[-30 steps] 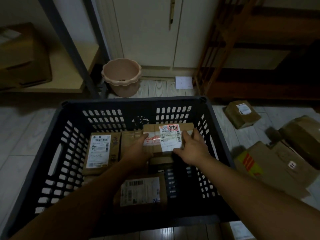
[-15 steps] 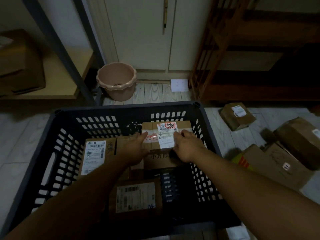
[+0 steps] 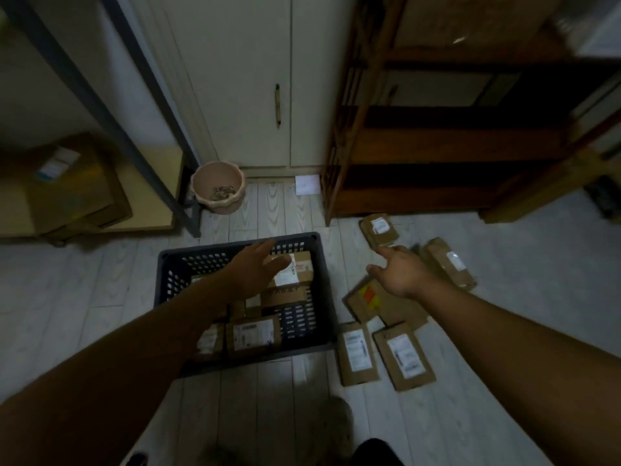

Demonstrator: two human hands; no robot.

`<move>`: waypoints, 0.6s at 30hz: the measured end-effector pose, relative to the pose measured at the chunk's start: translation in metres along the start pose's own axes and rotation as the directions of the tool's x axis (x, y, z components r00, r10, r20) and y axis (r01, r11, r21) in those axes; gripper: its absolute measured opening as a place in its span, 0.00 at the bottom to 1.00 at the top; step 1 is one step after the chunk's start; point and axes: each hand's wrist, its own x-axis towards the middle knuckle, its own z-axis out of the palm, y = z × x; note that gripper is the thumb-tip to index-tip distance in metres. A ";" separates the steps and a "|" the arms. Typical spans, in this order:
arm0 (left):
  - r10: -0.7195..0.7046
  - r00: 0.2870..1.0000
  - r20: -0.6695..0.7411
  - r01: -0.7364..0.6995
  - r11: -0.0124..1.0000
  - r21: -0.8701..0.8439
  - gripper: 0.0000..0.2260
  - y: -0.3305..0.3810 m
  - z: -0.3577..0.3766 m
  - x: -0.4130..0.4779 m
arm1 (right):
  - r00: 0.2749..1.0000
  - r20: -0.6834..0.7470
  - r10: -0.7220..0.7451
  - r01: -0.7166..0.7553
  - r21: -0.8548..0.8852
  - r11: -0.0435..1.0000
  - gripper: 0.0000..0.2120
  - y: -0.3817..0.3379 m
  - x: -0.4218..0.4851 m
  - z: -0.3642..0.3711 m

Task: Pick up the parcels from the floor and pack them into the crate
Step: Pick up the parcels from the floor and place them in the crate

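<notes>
Parcels are partly packed: several brown boxes are already seen inside the crate (image 3: 161, 290), which stands on the pale plank floor and serves as the landmark for everything below. A labelled box (image 3: 291, 270) is seated high in the crate's far right corner, on top of another box; a second labelled parcel (image 3: 253, 336) lies at the near wall, and a third is glimpsed at the near left, half hidden by the forearm.

The left hand (image 3: 250, 274) is held over the crate with fingers spread and nothing gripped. The right hand (image 3: 401, 272) is stretched out to the right of the crate, fingers loosely open, empty, above the parcels on the floor; whether any is touched cannot be told.

Work remains. To the right of the crate at least five parcels are left on the floor: two flat ones (image 3: 357, 352) by its near right corner, a larger one with a red and yellow sticker (image 3: 368, 299) beside its right wall, and two farther off (image 3: 379, 228). Free room in the crate is judged to lie mainly along its right side.
</notes>
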 end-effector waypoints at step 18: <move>0.359 0.933 0.020 -0.352 0.900 0.257 0.33 0.222 -0.001 -0.252 | 0.942 -0.251 0.224 -0.192 0.146 0.971 0.32 0.108 -0.341 -0.152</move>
